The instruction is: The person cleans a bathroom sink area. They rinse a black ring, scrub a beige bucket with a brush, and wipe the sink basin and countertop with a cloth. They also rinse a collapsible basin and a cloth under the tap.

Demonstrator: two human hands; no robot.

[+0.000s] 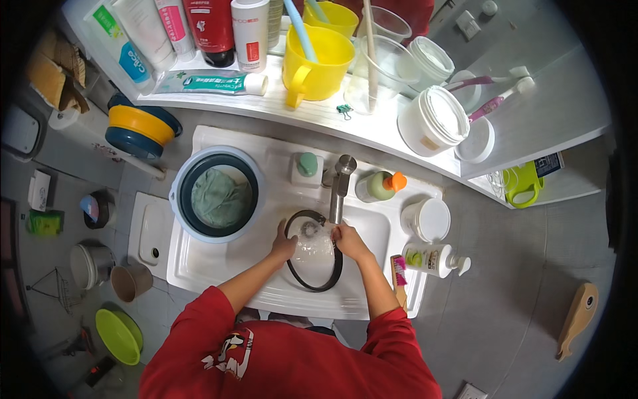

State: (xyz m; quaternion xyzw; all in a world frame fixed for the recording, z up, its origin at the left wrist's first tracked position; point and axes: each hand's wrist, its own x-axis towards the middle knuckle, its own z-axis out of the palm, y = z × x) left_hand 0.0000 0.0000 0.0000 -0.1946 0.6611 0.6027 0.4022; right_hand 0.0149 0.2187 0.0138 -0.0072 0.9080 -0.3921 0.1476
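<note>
My left hand (284,243) and my right hand (350,242) grip opposite sides of a black-rimmed round lid (334,272) over the sink basin. Its middle looks clear, like glass, with water splashing and a round drain showing through. The metal faucet (338,193) stands just beyond the lid, its spout ending near my right hand. Left of my hands, a light-blue-rimmed basin (176,199) with a dark inside holds a bunched green cloth (221,198). My fingertips are partly hidden by the rim.
The white sink (206,276) bears a green-topped soap dispenser (306,167), an orange-topped pump bottle (380,187), a white tub (426,220), a white pump bottle (435,260) and a pink-bristled brush (399,274). Above hangs a shelf (199,100) with yellow cups, tubes and jars.
</note>
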